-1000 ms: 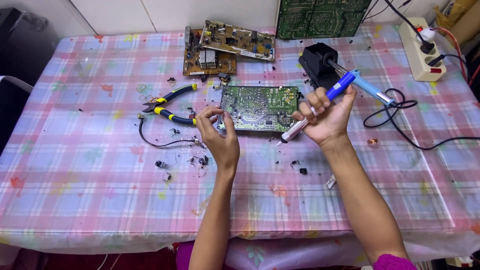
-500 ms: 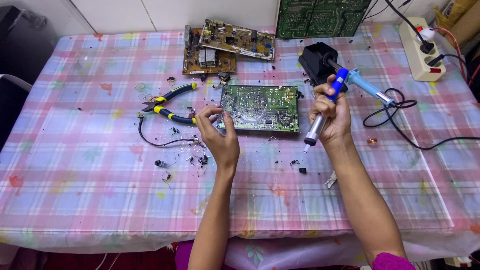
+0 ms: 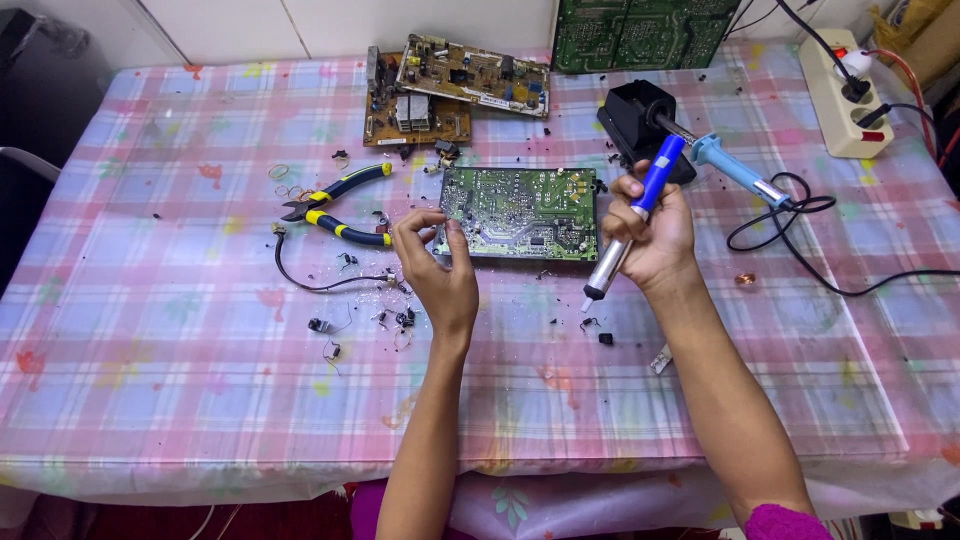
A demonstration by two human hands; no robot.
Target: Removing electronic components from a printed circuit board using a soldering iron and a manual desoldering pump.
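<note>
Both hands unmoved | right hand: desoldering pump now steeper | left hand: circuit board

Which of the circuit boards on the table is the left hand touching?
The green circuit board lying solder-side up at mid-table; the left hand grips its left edge. The other boards lie farther back, untouched.

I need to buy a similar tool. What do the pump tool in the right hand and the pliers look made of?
Blue-and-silver desoldering pump: apparently shiny metal barrel, matte blue plastic plunger. Blue-and-yellow-handled pliers: dark metal jaws; grips look rubbery or plastic. The right hand holds the pump.
</note>
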